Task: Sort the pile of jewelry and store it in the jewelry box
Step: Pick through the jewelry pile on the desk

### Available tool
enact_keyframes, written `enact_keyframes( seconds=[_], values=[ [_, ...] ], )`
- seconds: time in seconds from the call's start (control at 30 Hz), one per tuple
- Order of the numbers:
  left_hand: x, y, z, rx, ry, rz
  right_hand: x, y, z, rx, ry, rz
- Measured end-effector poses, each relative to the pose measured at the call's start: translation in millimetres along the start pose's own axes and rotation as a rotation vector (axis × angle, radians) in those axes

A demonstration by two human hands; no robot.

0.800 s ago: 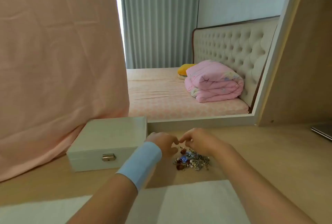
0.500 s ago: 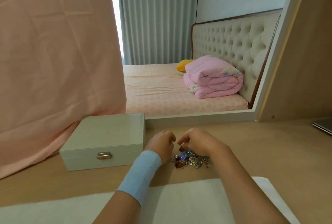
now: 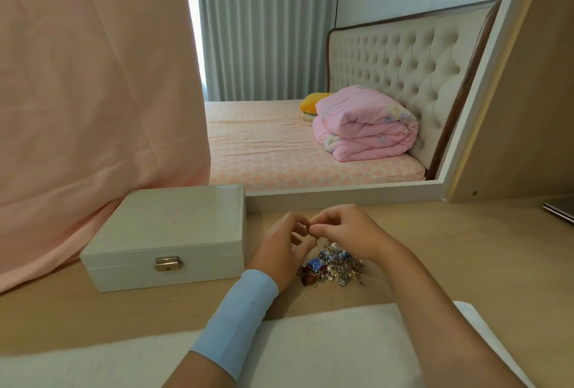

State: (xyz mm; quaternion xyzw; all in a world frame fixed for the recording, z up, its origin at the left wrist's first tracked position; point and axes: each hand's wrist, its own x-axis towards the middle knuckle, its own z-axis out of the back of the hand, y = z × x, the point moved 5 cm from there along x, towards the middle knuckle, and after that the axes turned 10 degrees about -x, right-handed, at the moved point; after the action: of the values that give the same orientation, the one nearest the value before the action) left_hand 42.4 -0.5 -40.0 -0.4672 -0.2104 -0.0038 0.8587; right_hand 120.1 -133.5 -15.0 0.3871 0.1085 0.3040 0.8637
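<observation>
White box (image 3: pixel 167 232), one, lid closed, metal clasp (image 3: pixel 168 263) facing the person, sits on the wood desk (image 3: pixel 466 247) left of the hands. One pile (image 3: pixel 334 266) of jewelry (silver bits, some blue and dark red, too tangled to count) lies on the desk just right of the box. Two hands: left hand (image 3: pixel 282 247), blue wristband (image 3: pixel 239 316) on it, and right hand (image 3: pixel 348 232) both pinch one small reddish piece (image 3: pixel 309 229) at the fingertips, just above the pile. One white cloth (image 3: pixel 326 350) lies nearest the person.

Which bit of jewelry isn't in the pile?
The small reddish piece pinched between the left hand and right hand, above the pile; the rest lie there.
</observation>
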Motion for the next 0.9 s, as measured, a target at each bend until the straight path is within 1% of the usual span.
enact_keyframes(
  seconds=[0.07, 0.13, 0.2, 0.27, 0.33, 0.37, 0.5, 0.63, 0.7, 0.8, 0.9],
  values=[
    [2, -6, 5, -0.01, -0.031, -0.034, -2, 5, 0, 0.084, 0.035, 0.012],
    [3, -13, 9, 0.055, -0.057, -0.094, -4, 8, 1, 0.19, 0.046, -0.003],
    [4, -20, 13, 0.112, -0.054, -0.128, -7, 9, 4, 0.213, 0.055, -0.019],
    [3, -24, 16, 0.181, -0.02, -0.134, -7, 9, 6, 0.061, 0.084, -0.01],
    [1, -24, 19, 0.235, 0.01, -0.102, -9, 10, 4, -0.156, 0.135, -0.006],
    [-1, -23, 22, 0.257, 0.023, -0.075, -9, 11, 0, -0.224, 0.173, -0.013],
    [-9, -21, 28, 0.293, 0.11, 0.002, -16, 20, -22, -0.394, 0.327, -0.028],
    [-26, -17, 36, 0.297, 0.129, 0.041, -18, 25, -30, -0.547, 0.343, -0.057],
    [-38, -17, 45, 0.3, 0.151, 0.045, -20, 29, -32, -0.541, 0.33, -0.04],
    [-56, -16, 66, 0.325, 0.188, 0.053, -23, 42, -30, -0.433, 0.281, 0.021],
    [-77, -5, 98, 0.325, 0.107, 0.117, -26, 61, -27, -0.265, 0.237, 0.099]
  ],
)
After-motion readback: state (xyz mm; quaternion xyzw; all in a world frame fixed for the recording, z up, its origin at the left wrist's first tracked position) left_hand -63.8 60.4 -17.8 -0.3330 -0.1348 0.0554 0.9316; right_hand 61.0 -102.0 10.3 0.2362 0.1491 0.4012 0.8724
